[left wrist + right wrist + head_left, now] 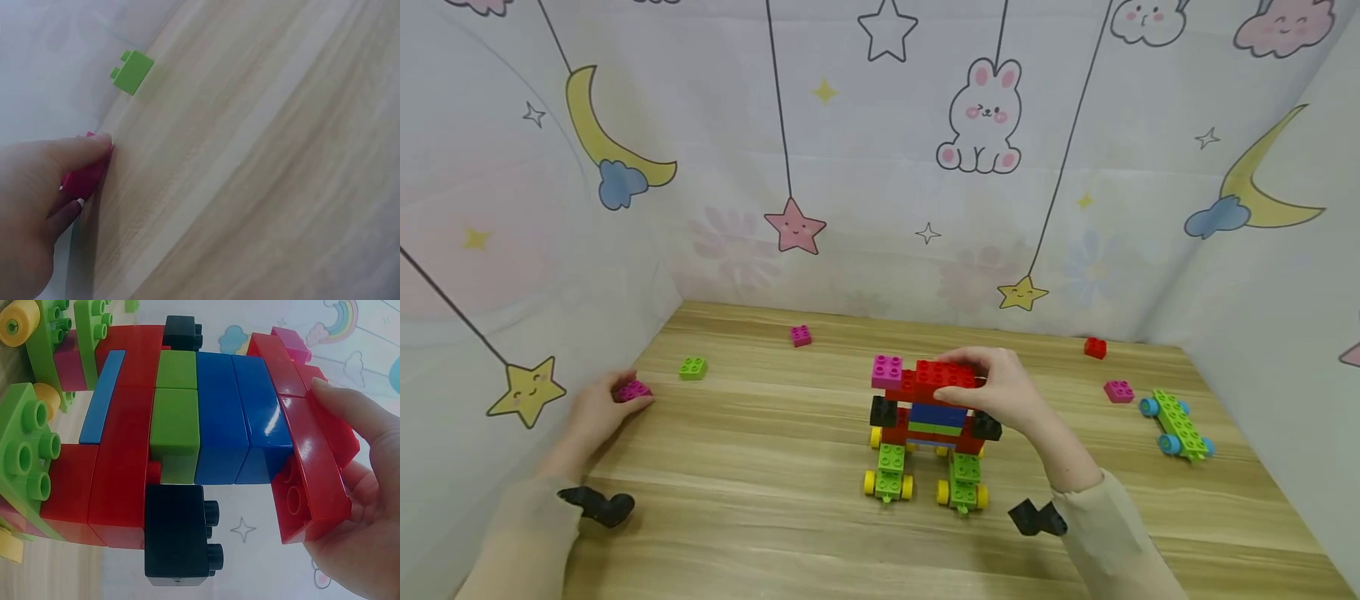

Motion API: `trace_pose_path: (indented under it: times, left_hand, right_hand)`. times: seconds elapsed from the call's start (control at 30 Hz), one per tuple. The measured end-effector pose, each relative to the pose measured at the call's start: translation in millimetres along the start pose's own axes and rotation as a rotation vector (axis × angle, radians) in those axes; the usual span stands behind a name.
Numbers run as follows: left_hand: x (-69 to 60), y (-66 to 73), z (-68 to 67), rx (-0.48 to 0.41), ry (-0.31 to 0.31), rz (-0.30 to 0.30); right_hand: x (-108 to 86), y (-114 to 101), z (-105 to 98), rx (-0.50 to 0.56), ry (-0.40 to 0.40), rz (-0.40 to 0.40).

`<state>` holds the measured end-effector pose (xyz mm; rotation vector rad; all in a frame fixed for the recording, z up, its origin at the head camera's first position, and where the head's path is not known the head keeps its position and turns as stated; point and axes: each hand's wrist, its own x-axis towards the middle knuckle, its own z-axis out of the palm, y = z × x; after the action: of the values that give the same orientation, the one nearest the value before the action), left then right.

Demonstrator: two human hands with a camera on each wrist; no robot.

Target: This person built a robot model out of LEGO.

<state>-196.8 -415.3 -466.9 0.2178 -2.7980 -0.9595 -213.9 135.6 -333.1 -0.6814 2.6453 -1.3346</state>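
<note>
My left hand (597, 415) is at the table's left edge, thumb and fingers pinching a magenta building brick (634, 390). In the left wrist view, that magenta brick (87, 178) is partly covered by the thumb. Near the middle of the table stands a brick-built model (936, 429) on green bases with yellow wheels. My right hand (1006, 390) grips the red brick (946, 377) on its top, thumb on the near side. The right wrist view shows blue bricks (234, 422), green ones and a black brick (176, 534) below. A pink brick (887, 372) sits at the model's top left.
A green brick (693, 367) lies beyond my left hand, and a magenta brick (801, 335) near the back edge. At the right are a red brick (1095, 347), another magenta brick (1119, 391) and a green base with blue wheels (1178, 425). Printed curtains (880, 167) surround the table.
</note>
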Motion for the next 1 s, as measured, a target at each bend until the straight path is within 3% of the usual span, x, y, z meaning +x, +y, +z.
trace_pose_path:
  times: [0.6,1.0]
  left_hand:
    - [-0.8,3.4,2.4,0.049,-0.014,-0.068]
    - [-0.9,14.0,1.9,0.048,0.053,-0.079]
  right_hand:
    - [0.0,1,0,-0.008,0.004,-0.007]
    - [-0.1,-2,-1,-0.016,0.006,-0.009]
